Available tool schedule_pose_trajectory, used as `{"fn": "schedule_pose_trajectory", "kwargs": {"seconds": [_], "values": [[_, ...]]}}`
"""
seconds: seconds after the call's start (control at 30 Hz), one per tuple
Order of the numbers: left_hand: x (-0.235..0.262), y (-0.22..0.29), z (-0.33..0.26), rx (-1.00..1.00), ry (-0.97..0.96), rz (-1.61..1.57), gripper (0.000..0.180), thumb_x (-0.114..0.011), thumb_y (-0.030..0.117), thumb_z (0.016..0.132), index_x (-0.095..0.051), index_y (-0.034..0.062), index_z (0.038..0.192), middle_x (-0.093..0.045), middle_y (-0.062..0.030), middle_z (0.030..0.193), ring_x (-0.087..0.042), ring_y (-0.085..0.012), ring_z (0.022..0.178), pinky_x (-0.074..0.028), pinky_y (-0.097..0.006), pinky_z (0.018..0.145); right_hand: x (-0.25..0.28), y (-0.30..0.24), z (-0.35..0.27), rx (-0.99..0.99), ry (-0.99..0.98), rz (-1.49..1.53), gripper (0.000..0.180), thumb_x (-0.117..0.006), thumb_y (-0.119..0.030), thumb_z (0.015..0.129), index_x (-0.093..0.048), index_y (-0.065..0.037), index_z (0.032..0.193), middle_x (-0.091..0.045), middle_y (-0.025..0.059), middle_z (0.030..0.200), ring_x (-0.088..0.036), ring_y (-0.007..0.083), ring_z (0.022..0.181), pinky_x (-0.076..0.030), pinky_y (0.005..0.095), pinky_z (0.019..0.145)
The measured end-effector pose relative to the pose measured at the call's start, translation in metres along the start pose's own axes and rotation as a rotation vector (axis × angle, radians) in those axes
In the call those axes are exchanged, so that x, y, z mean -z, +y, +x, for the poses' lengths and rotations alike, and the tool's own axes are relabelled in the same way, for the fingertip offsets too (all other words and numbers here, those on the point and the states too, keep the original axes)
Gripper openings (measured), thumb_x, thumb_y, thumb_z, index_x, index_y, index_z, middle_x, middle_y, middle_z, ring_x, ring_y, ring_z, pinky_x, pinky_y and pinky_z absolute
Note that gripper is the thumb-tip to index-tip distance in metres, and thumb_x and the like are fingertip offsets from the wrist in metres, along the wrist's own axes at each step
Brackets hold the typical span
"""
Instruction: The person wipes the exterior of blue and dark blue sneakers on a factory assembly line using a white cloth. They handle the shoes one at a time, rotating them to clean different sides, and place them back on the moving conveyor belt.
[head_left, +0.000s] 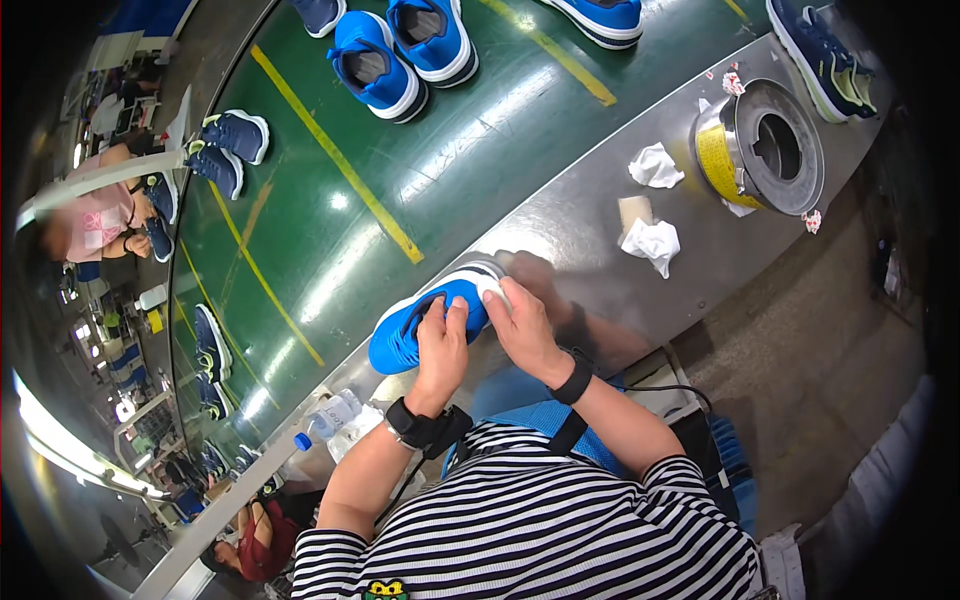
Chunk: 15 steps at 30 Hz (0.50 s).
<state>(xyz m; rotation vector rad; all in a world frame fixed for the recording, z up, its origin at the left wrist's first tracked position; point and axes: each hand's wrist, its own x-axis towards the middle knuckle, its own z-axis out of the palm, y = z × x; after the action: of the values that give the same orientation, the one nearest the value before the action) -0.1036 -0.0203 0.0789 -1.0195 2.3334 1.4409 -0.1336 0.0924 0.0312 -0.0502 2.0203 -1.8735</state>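
A bright blue sneaker [392, 345] with a white sole lies tilted at the near edge of the metal ledge, its toe to the lower left. My left hand [442, 348] grips it at the opening, fingers reaching inside the collar and thumb alongside. My right hand [527, 332] is closed at the heel end. Its fingertips press what looks like a small white cloth [491, 289] against the shoe near the sole; the fingers partly hide it.
A metal ledge [590, 290] borders a green conveyor belt [300, 200] carrying blue sneakers [378, 75] and navy sneakers [235, 137]. On the ledge are crumpled white cloths [652, 245], a round metal can [800, 160] and a dark shoe [815, 65]. A plastic bottle [335, 415] stands near my left forearm. Other people work at left.
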Motion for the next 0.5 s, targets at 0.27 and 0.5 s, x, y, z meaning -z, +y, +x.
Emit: {"fn": "schedule_pose_trajectory", "kwargs": {"seconds": [0.27, 0.5], "values": [[-0.001, 0.001, -0.003, -0.046, 0.008, 0.07, 0.037, -0.047, 0.022, 0.088, -0.05, -0.0146, 0.092, -0.049, -0.0109, 0.063, -0.043, -0.0141, 0.06, -0.037, -0.029, 0.052, 0.002, 0.005, -0.001, -0.06, -0.069, 0.05, 0.023, -0.048, -0.018, 0.086, -0.043, 0.002, 0.076, -0.045, 0.0183, 0.067, -0.039, 0.0271, 0.058, -0.038, 0.0331, 0.056], [0.0, 0.0, -0.004, -0.022, 0.007, 0.108, 0.046, -0.046, 0.025, 0.088, -0.045, -0.0185, 0.104, -0.053, -0.0177, 0.068, -0.05, -0.0195, 0.063, -0.04, -0.032, 0.059, -0.001, 0.006, -0.009, 0.038, -0.021, 0.015, 0.02, -0.048, -0.016, 0.086, -0.044, 0.002, 0.077, -0.045, 0.0197, 0.066, -0.044, 0.0316, 0.057, -0.038, 0.0351, 0.055]]}}
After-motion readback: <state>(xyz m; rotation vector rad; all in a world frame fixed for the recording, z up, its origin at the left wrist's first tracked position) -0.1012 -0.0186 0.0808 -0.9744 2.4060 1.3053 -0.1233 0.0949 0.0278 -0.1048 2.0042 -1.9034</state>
